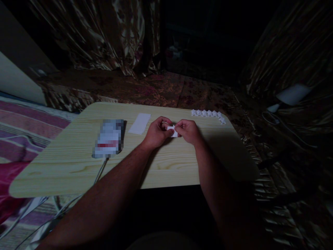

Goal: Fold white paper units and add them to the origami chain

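My left hand (156, 132) and my right hand (187, 131) meet over the middle of a light wooden table (78, 166). Both pinch a small folded piece of white paper (172, 131) between their fingertips, just above the tabletop. A flat strip of white paper (139, 123) lies to the left of my hands. Several small folded white paper pieces (208, 114) sit in a row at the table's far right corner.
A phone (109, 138) with a cable (101, 171) plugged into it lies on the left part of the table. Striped bedding (23, 132) is at the left, patterned dark cloth (161, 88) beyond the table, a white charger (292, 94) at the right.
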The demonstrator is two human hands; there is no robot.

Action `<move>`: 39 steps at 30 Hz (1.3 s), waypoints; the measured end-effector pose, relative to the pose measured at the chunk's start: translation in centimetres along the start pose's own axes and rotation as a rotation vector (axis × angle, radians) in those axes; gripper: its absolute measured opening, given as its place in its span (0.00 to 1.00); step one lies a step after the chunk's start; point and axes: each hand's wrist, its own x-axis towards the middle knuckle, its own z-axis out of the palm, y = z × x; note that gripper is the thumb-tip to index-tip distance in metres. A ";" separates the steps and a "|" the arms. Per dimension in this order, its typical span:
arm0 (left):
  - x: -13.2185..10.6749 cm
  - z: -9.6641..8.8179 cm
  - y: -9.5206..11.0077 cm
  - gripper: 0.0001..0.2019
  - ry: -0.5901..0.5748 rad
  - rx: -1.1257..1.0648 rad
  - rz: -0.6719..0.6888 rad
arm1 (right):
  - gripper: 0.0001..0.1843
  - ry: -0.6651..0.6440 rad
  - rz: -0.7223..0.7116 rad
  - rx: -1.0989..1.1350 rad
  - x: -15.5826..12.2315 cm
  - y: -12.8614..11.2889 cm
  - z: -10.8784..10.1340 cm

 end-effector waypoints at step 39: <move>-0.1 0.4 -0.2 0.11 0.070 0.116 0.038 | 0.05 -0.027 -0.005 -0.105 0.0 0.3 0.4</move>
